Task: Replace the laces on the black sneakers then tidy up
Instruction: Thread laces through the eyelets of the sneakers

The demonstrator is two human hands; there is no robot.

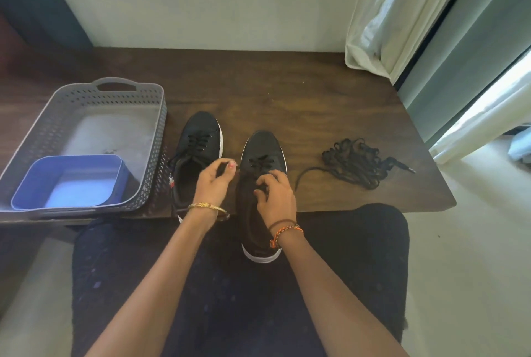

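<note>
Two black sneakers with white soles lie on a dark wooden table. The left sneaker (198,144) sits beside the basket, laced over its front eyelets. The right sneaker (263,150) hangs over the table's near edge onto my lap. My left hand (214,181) pinches a black lace end between thumb and fingers, just left of the right sneaker. My right hand (275,196) rests on that sneaker's tongue area, its fingers curled round a lace at the eyelets. A tangled pile of black laces (356,163) lies to the right.
A grey perforated basket (37,138) stands at the table's left and holds a blue plastic box (115,181). A white curtain (382,26) hangs over the table's far right corner. The table's (287,92) near edge runs just in front of my lap.
</note>
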